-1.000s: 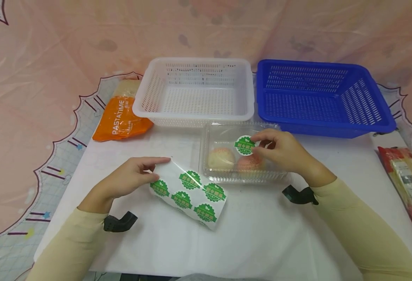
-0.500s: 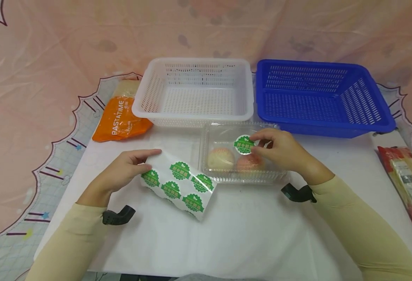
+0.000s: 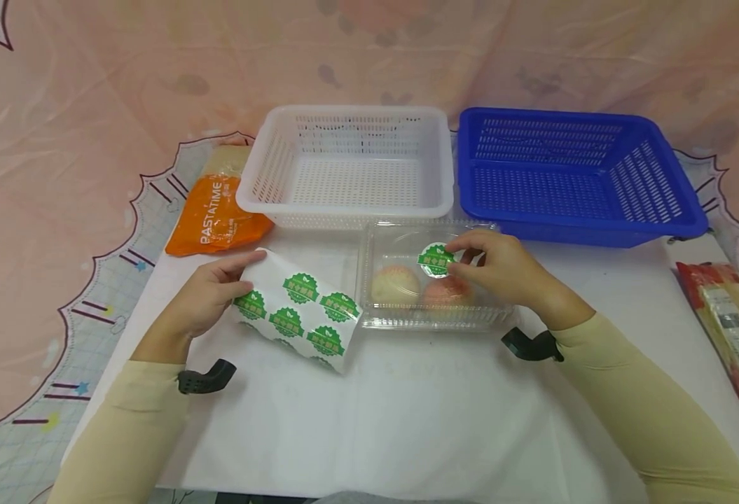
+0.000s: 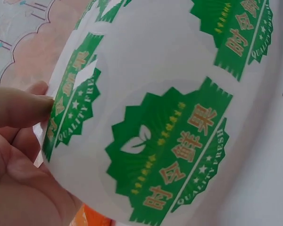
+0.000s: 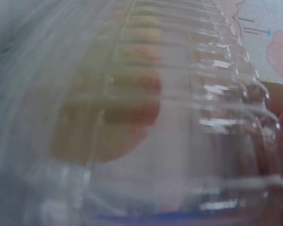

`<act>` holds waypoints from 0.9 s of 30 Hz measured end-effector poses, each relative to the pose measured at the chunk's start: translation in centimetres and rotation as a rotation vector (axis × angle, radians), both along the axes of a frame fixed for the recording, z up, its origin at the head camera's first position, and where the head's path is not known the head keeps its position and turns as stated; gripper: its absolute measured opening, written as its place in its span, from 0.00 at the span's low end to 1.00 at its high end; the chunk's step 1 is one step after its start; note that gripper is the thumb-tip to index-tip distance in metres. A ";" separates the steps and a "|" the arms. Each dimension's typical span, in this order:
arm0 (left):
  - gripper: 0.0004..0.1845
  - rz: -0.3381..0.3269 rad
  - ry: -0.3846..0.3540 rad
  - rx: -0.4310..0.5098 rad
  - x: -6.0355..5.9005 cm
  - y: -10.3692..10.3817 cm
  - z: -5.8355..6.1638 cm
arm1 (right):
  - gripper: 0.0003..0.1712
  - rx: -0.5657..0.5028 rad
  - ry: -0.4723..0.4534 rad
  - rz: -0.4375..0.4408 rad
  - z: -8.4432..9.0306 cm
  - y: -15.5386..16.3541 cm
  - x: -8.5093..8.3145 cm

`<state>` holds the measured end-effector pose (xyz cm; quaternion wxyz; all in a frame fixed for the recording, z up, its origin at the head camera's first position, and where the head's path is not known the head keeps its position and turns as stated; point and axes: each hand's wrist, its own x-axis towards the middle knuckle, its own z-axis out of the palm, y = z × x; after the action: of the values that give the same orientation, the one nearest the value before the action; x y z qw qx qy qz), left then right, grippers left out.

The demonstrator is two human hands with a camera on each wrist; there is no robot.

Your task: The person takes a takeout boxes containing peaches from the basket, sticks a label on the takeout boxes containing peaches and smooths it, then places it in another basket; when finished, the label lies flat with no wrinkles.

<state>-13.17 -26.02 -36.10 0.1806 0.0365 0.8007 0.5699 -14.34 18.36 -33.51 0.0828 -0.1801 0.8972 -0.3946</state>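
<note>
In the head view, my left hand [image 3: 208, 297] pinches the upper left edge of a curved white sheet of stickers [image 3: 309, 297], printed with green serrated badges. Up close in the left wrist view, the thumb [image 4: 21, 108] lies on the printed face of that sheet. My right hand [image 3: 501, 273] pinches the right edge of a round green-and-white sticker [image 3: 434, 260] over the lid of a clear plastic box [image 3: 401, 241]. Two round fruits like peaches sit inside, one pale yellow [image 3: 396, 285] and one pinkish [image 3: 447, 292]. The box's ribbed side [image 5: 217, 122] fills the right wrist view.
Behind the box stand a white basket [image 3: 347, 210] and a blue basket [image 3: 583, 227]. An orange bag [image 3: 218, 217] lies at the left, partly behind the white basket. A red-edged package [image 3: 731, 329] lies along the right side of the white-covered table [image 3: 407, 427].
My left hand has moved left and away from me with the sticker sheet, drawing it off to the left of the box. The right hand stays almost in place at the round sticker.
</note>
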 end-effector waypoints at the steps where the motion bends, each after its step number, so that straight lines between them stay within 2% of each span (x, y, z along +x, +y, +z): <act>1: 0.28 0.013 -0.006 0.005 0.0 -0.1 0.0 | 0.18 0.003 0.002 0.001 0.0 0.0 0.0; 9: 0.30 0.127 -0.084 0.036 -0.7 -0.6 -0.4 | 0.17 0.013 0.016 0.009 -0.1 0.0 0.0; 16: 0.31 0.212 -0.078 -0.005 -1.7 -0.4 -1.2 | 0.17 0.016 0.024 0.014 -0.2 -0.1 0.0; 27: 0.31 0.267 -0.092 -0.102 -2.5 0.4 -2.6 | 0.17 0.036 0.036 0.020 -0.1 -0.1 -0.1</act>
<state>-15.63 -25.61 -38.67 0.1413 -0.1056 0.8172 0.5486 -14.41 18.28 -33.65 0.0737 -0.1948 0.9037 -0.3740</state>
